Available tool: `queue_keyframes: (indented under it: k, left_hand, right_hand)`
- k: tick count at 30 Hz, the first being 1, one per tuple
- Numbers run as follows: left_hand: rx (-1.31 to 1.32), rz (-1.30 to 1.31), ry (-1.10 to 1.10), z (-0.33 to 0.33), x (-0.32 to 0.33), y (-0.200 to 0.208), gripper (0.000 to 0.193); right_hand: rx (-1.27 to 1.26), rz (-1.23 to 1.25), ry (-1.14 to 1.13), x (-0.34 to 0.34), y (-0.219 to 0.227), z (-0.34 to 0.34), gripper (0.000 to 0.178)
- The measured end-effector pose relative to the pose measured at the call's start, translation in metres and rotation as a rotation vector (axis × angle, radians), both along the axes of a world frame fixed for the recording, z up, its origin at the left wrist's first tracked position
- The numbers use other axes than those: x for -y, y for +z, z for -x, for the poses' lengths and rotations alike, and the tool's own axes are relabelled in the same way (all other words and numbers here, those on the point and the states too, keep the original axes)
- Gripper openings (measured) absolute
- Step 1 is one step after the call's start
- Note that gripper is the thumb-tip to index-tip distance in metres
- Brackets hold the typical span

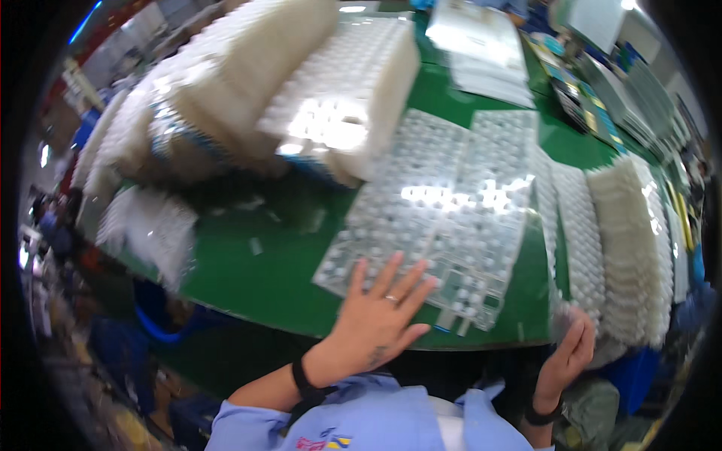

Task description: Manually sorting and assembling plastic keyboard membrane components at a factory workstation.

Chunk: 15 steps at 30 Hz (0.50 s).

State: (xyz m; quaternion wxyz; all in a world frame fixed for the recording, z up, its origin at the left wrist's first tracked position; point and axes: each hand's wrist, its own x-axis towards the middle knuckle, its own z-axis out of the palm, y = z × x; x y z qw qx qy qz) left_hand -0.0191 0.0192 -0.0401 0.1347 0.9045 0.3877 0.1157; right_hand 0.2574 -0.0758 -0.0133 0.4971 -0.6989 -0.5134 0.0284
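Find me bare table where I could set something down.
Most room: the green table between the clear plastic heap and flat dotted sheets under the left hand, though small scraps lie there. A narrow strip borders the sheets' right. Crowded: back-left stacks, right-side stacks.

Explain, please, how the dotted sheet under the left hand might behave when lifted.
The sheet looks thin, so it is probably light and apt to flex. Its glossy glare suggests it may slide easily under the left hand.
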Motion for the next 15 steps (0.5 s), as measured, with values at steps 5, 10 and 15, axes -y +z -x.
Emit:
queue_keyframes:
  k: [5,10,15]
  left_hand:
    - [0.015,0.006,0.005,-0.003,0.006,0.002,0.062]
    - [-0.025,0.005,0.05,0.001,0.006,0.004,0.06]
    - [-0.042,0.005,0.099,-0.003,0.005,0.003,0.061]
  right_hand:
    - [-0.943,-0.338,-0.24,-0.008,-0.034,-0.025,0.032]
    - [-0.25,-0.494,-0.264,-0.009,-0.008,-0.041,0.025]
    - [0.404,0.284,0.414,-0.027,0.013,0.012,0.007]
